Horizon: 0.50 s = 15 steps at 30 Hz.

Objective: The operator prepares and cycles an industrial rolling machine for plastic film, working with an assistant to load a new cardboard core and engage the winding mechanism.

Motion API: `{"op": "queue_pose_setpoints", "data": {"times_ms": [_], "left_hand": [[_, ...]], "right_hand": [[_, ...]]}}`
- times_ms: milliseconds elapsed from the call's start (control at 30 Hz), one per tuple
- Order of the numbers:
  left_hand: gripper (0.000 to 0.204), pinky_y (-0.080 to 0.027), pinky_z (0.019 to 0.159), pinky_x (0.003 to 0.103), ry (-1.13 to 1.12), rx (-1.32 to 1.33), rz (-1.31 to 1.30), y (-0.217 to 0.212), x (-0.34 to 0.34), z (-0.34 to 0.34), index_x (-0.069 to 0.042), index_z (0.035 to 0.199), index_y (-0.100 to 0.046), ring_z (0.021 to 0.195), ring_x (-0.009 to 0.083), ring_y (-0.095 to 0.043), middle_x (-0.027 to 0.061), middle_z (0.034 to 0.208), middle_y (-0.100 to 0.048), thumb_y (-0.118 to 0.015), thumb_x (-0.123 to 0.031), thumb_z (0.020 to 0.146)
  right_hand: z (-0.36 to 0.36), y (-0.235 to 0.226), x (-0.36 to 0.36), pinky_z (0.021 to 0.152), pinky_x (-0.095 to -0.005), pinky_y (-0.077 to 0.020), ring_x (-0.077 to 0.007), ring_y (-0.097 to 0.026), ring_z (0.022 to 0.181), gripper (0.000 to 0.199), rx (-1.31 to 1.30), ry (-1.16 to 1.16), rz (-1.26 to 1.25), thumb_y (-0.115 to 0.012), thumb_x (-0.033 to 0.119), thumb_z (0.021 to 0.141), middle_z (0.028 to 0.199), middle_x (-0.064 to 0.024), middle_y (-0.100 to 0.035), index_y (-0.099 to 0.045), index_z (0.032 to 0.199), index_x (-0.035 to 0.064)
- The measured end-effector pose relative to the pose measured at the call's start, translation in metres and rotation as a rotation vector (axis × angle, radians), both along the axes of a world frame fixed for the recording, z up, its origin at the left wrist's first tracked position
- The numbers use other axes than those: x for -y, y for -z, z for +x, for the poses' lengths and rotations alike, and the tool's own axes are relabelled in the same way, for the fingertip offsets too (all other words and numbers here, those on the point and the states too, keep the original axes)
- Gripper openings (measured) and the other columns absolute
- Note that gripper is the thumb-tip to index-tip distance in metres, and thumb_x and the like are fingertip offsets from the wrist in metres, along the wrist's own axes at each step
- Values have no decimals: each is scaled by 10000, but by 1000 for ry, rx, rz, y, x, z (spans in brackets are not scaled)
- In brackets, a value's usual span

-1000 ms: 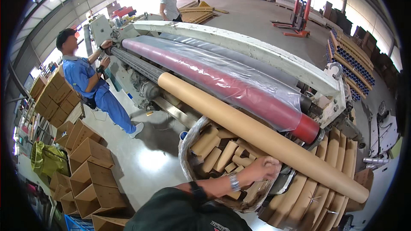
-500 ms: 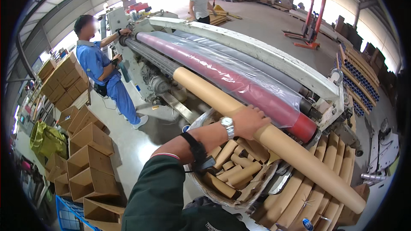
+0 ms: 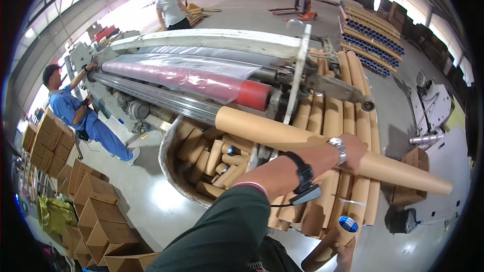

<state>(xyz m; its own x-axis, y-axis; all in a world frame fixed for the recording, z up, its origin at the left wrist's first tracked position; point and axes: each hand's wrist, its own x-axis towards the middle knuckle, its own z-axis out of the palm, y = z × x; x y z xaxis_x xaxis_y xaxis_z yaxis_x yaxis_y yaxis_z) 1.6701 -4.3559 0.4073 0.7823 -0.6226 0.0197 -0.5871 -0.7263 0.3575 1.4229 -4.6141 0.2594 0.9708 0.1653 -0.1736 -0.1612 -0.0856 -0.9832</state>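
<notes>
My left hand (image 3: pixel 355 154), with a watch and a black strap on its arm, reaches across to the right and grips a long brown cardboard tube (image 3: pixel 272 128) from above. The tube's left end meets a grey ribbed metal shaft (image 3: pixel 161 97); its right end sticks out past the machine. At the lower right, my right hand (image 3: pixel 345 254) is closed round another cardboard tube (image 3: pixel 322 247), tilted, with a blue-lined end facing up. Behind the shaft lies a red roll (image 3: pixel 212 83) partly under clear film.
A lined bin (image 3: pixel 169 158) of short tube pieces stands below the shaft. Long cardboard tubes (image 3: pixel 348 121) lie stacked at right. A co-worker in blue (image 3: pixel 83 113) stands at the machine's left end; another person (image 3: pixel 172 10) is behind it. Open cartons (image 3: pixel 98 196) line the lower left.
The long tube has moved right along the shaft, baring more of it, with my left hand farther right. My right hand and its tube have come into view. The view has swung right.
</notes>
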Motion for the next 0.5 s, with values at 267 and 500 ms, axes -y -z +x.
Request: {"op": "queue_pose_setpoints", "data": {"times_ms": [267,500], "left_hand": [[764,-525,768,400,96,-268,-12,-36,148,9,-61,1116,-612,917,298,-669,140,969,-693,-845,-479,521],[840,-516,789,392,346,-93,-318,-60,252,-18,-57,1125,-586,919,301,-663,151,999,-681,-871,-489,464]], "right_hand": [[-16,4,49,831,-320,-476,-181,-588,974,865,29,191,165,-870,457,624,1084,-82,-598,-463,1230,-6],[-29,1,90,851,-341,-487,-206,-595,999,821,62,148,177,-831,419,661,1123,-102,-592,-459,1250,-16]]}}
